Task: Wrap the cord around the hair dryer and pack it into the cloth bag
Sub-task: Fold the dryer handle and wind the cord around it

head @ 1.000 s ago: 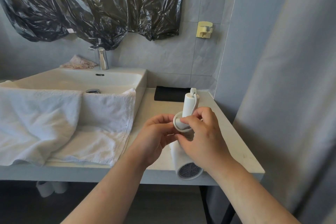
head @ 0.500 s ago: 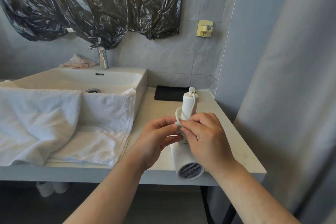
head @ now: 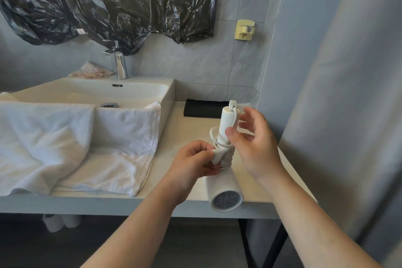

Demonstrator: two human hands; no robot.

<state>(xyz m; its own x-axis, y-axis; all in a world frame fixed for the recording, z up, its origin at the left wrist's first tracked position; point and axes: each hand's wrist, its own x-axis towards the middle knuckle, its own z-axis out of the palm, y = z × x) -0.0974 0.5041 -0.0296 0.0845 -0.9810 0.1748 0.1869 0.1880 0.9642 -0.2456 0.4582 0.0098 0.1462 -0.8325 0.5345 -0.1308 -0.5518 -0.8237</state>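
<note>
A white hair dryer [head: 225, 191] is held over the counter's front edge, handle pointing up and mesh end facing me. Its white cord [head: 226, 158] is wound in several turns around the lower handle, with one loose loop standing out to the left. My left hand [head: 193, 165] grips the wrapped part of the handle and pinches the flat plug end of the cord. My right hand [head: 254, 143] hovers just right of the handle with fingers spread and relaxed, holding nothing. A black cloth bag [head: 202, 108] lies flat at the back of the counter.
A white sink [head: 91, 91] with a chrome tap [head: 118, 64] stands to the left, with white towels [head: 76, 146] draped over its front. A grey curtain [head: 339, 115] hangs close on the right. Black plastic [head: 108, 2] covers the wall above the sink.
My right hand has let go of the cord and opened, lifting away to the right of the handle. The cord's last loop has settled against the handle. My left hand keeps its hold.
</note>
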